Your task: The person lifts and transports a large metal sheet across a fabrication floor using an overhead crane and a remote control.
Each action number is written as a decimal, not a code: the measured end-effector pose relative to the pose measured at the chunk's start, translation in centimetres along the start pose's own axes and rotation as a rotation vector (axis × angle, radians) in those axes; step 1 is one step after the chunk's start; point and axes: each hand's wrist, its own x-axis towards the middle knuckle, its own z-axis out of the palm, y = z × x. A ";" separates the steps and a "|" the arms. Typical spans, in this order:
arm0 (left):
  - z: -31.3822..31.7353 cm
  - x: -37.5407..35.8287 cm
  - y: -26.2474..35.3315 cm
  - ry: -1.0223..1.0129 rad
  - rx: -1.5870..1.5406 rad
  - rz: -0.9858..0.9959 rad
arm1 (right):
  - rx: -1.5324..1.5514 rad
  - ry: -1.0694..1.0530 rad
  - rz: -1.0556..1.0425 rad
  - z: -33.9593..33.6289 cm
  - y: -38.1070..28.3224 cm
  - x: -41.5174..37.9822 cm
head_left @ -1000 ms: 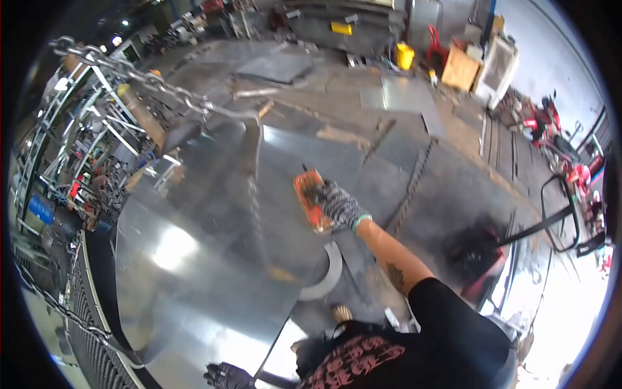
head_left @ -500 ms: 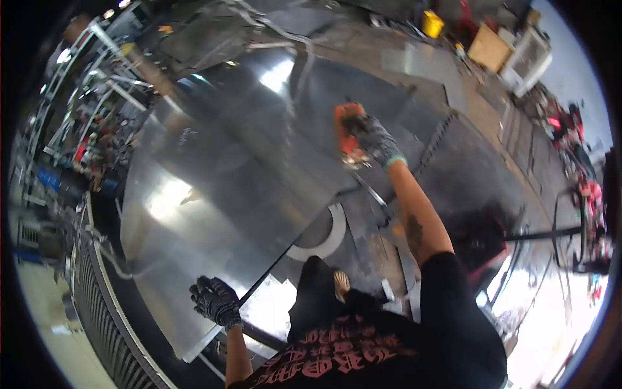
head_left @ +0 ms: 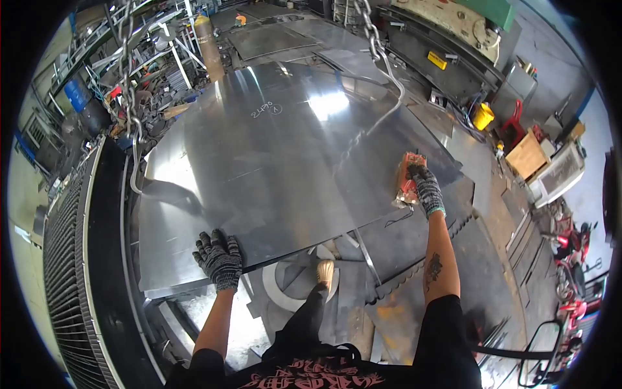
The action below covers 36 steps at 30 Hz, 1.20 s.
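Observation:
A large shiny metal sheet (head_left: 278,168) lies in front of me, with handwritten marks near its far side. My left hand (head_left: 220,260), in a dark knit glove, rests with spread fingers on the sheet's near left edge and holds nothing. Gloved too, my right hand (head_left: 424,187) is closed around a red-orange box-shaped tool (head_left: 409,170) on the right part of the sheet. A short dark cord or strap hangs at the near end of the tool. The tool's underside is hidden.
Chains with hooks hang at the left (head_left: 126,84) and at the top right (head_left: 370,29). A black ribbed panel (head_left: 68,246) stands at far left. A ring-shaped metal piece (head_left: 275,292) lies below the sheet's near edge. A yellow bucket (head_left: 483,117) stands beyond the right side.
My view has swung, so the sheet shows more fully. The red-orange tool in my right hand appears farther right in view. My left hand still lies at the near edge, fingers spread wider.

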 end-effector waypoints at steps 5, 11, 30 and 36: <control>1.6 3.3 4.6 0.000 -0.026 -0.014 | -0.082 0.034 0.032 -0.6 4.8 5.9; 3.9 10.6 11.9 -0.002 -0.049 -0.003 | 0.016 0.063 0.060 0.0 8.3 14.0; 14.6 30.1 31.9 0.115 -0.129 -0.023 | 0.265 0.093 0.045 3.4 16.2 44.8; 19.1 35.7 38.0 0.328 -0.179 -0.088 | 0.198 0.116 0.042 5.7 19.3 55.0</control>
